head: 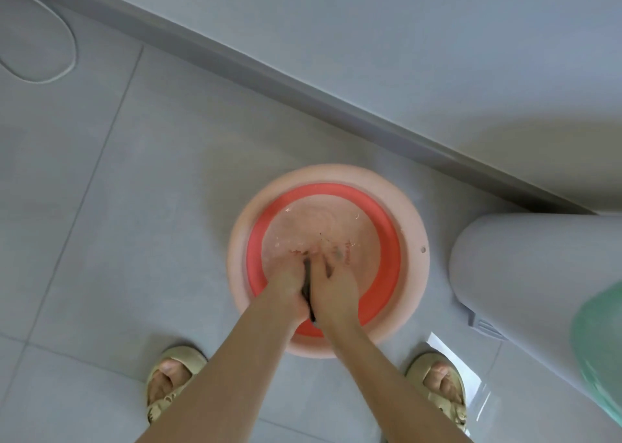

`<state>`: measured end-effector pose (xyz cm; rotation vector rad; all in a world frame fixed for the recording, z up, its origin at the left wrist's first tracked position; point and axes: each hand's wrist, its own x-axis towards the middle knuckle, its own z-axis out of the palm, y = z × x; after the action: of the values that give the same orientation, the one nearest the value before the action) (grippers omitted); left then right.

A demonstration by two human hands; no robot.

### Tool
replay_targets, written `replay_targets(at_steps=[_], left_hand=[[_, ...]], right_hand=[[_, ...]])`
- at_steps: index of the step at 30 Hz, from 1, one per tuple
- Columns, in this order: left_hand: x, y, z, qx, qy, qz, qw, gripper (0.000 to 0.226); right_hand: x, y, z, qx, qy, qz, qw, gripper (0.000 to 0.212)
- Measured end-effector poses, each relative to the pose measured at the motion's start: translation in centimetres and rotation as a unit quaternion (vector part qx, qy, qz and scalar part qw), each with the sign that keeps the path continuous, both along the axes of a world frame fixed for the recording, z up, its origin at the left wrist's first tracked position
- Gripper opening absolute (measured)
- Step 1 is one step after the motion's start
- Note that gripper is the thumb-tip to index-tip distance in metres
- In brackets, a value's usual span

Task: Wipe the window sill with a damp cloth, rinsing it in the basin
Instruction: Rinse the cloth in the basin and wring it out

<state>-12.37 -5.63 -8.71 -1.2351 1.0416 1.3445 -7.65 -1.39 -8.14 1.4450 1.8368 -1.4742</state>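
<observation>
Grey floor tiles [134, 190] fill the view, with a pale oval mat [33, 38] at the far left and a darker grey skirting board [303, 99] running diagonally behind. A beige sandal [168, 382] stands at the lower left. Next comes the left hand [286, 281], its fingers curled round a dark, wet cloth [308, 291]. The right hand [335, 284] grips the same cloth from the other side, so it is squeezed between the two palms; the fingertips blur at the water. Both hands are inside the round plastic basin [415, 227], pale pink at the rim and red on its inner wall. It sits on the floor holding shallow, cloudy water with specks. Further right are the other sandal [441, 385], a white plastic sheet [451, 351], a grey cylinder [538, 291] and a blurred green edge [602, 341]. I judge this to be the rinsing step. The window sill is out of view, so how much is wiped cannot be told; wringing out and probably more wiping remain.
</observation>
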Motion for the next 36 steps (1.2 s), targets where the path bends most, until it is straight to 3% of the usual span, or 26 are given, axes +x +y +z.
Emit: replay_targets(at_steps=[4,8,12,16,21,25,29,33,36], left_hand=[[1.2,1.9,0.8,-0.061,0.011,-0.041,0.997,0.018],[-1.0,1.2,-0.3,-0.066,0.010,-0.101,0.993,0.030],[1.2,2.7,1.2,-0.045,0.039,-0.056,0.997,0.020],[0.8,1.5,0.5,-0.015,0.029,0.003,0.999,0.029],[1.4,1.8,1.6,0.028,-0.011,0.053,0.998,0.043],[-0.2,0.9,1.8,0.039,-0.070,0.115,0.990,0.055],[-0.3,1.3,3.5,0.018,-0.024,0.027,0.999,0.049],[-0.3,1.4,4.7,0.023,-0.059,0.073,0.995,0.054],[-1.3,0.6,6.1,-0.033,-0.047,0.077,0.995,0.051]], right_hand=[[-0.8,1.7,-3.6,0.011,-0.104,-0.101,0.989,0.050],[-0.3,-0.6,-0.3,-0.064,-0.033,-0.078,0.994,0.031],[-1.6,2.4,-3.0,-0.080,-0.087,-0.170,0.978,0.041],[-1.2,1.0,-2.3,-0.055,-0.077,-0.071,0.993,0.048],[-0.8,2.3,-1.3,-0.047,-0.082,-0.064,0.993,0.059],[-0.2,1.2,1.0,-0.189,0.010,-0.080,0.979,0.036],[0.9,1.0,3.9,-0.181,0.069,-0.065,0.979,0.013],[1.3,1.7,3.5,-0.157,0.036,-0.208,0.965,0.007],[1.1,2.4,1.8,-0.182,-0.014,-0.378,0.907,0.012]])
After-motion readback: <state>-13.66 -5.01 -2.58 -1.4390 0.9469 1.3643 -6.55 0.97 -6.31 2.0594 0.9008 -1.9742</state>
